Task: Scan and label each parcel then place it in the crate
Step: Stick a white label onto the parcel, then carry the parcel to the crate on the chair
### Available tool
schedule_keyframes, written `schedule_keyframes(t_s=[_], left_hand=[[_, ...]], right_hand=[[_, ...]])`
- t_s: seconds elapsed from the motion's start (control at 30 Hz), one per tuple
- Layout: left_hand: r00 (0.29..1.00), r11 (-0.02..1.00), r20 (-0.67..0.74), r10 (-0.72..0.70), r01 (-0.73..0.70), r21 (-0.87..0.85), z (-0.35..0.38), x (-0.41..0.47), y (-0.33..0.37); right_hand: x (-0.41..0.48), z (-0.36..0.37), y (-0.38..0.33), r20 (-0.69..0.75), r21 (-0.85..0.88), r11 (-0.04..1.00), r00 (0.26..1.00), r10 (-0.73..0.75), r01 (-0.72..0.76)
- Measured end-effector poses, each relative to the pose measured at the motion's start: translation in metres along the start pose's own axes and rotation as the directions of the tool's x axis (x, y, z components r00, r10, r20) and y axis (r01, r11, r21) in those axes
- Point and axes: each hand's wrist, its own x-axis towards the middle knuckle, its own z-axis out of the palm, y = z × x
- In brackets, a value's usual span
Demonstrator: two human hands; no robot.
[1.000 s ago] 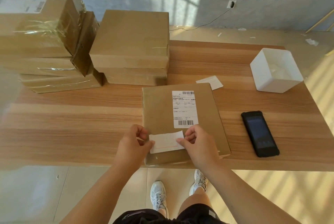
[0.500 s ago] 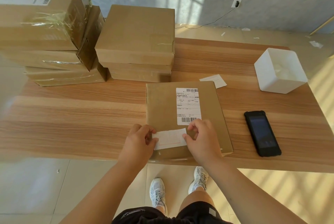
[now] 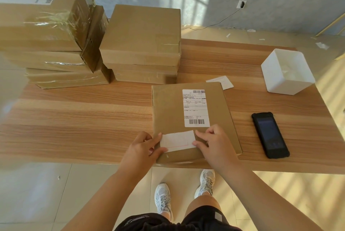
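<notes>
Your left hand and right hand each pinch one end of the small white paper label over the flat brown cardboard parcel at the wooden table's near edge (just below its printed sticker), perhaps touching the cardboard.

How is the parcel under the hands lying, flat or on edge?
Flat. The parcel rests broad face down on the table, its shipping label facing up.
</notes>
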Motion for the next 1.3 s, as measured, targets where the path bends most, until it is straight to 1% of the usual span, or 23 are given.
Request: schedule_keyframes(t_s=[0.1,0.17,0.2,0.3,0.37,0.43,0.47,0.5,0.57,0.6,0.63,0.77,0.87,0.97,1.07,1.13,1.23,1.3], left_hand=[[1.000,0.999,0.002,0.011,-0.011,-0.038,-0.002,0.001,-0.004],[1.000,0.999,-0.026,-0.001,0.000,-0.051,-0.006,0.003,-0.006],[0.998,0.998,-0.047,-0.029,0.027,-0.059,-0.007,0.006,-0.007],[0.978,0.977,-0.077,-0.193,0.184,-0.104,-0.007,0.018,0.000],[0.941,0.934,-0.033,-0.337,0.330,-0.135,-0.004,0.028,0.005],[0.877,0.863,0.066,-0.476,0.480,-0.156,0.002,0.036,0.007],[0.847,0.830,0.117,-0.519,0.532,-0.168,0.005,0.039,0.008],[0.828,0.809,0.157,-0.539,0.560,-0.178,0.008,0.041,0.009],[0.816,0.801,0.195,-0.543,0.574,-0.170,0.013,0.041,0.014],[0.819,0.803,0.195,-0.539,0.570,-0.172,0.015,0.039,0.016],[0.822,0.802,0.187,-0.538,0.567,-0.185,0.017,0.037,0.019],[0.801,0.757,0.162,-0.576,0.598,-0.264,0.019,0.017,0.030],[0.796,0.735,0.089,-0.599,0.591,-0.331,0.018,-0.005,0.038],[0.768,0.661,0.042,-0.639,0.576,-0.480,0.009,-0.031,0.035],[0.725,0.604,-0.015,-0.689,0.562,-0.566,-0.007,-0.063,0.025],[0.683,0.571,-0.069,-0.727,0.546,-0.613,-0.021,-0.086,0.018],[0.609,0.576,-0.190,-0.770,0.537,-0.616,-0.047,-0.122,0.004],[0.550,0.576,-0.263,-0.793,0.534,-0.619,-0.067,-0.149,-0.007]], right_hand=[[-0.001,-0.011,0.004,-0.011,-0.078,0.997,1.000,0.010,-0.011],[0.001,-0.022,0.009,-0.067,-0.108,0.993,0.997,0.043,-0.050],[0.002,-0.028,0.012,-0.100,-0.102,0.991,0.992,0.075,-0.085],[0.011,-0.043,0.022,-0.190,-0.057,0.977,0.962,0.193,-0.207],[0.019,-0.048,0.030,-0.202,-0.052,0.957,0.942,0.268,-0.284],[0.027,-0.051,0.040,-0.136,-0.013,0.934,0.926,0.351,-0.356],[0.030,-0.052,0.043,-0.072,0.031,0.922,0.919,0.387,-0.386],[0.033,-0.053,0.047,-0.003,0.092,0.908,0.912,0.411,-0.409],[0.035,-0.055,0.049,0.144,0.228,0.862,0.891,0.431,-0.453],[0.035,-0.056,0.051,0.197,0.271,0.844,0.885,0.422,-0.463],[0.034,-0.056,0.053,0.220,0.288,0.839,0.885,0.410,-0.461],[0.028,-0.060,0.061,0.225,0.271,0.860,0.897,0.380,-0.432],[0.021,-0.065,0.060,0.230,0.235,0.891,0.912,0.338,-0.389],[0.020,-0.066,0.048,0.249,0.208,0.925,0.932,0.264,-0.318],[0.022,-0.057,0.023,0.297,0.200,0.950,0.939,0.174,-0.239],[0.024,-0.044,-0.001,0.335,0.197,0.966,0.937,0.096,-0.169],[0.026,-0.016,-0.041,0.396,0.188,0.980,0.918,-0.015,-0.065],[0.024,0.006,-0.073,0.446,0.194,0.981,0.892,-0.074,-0.015]])
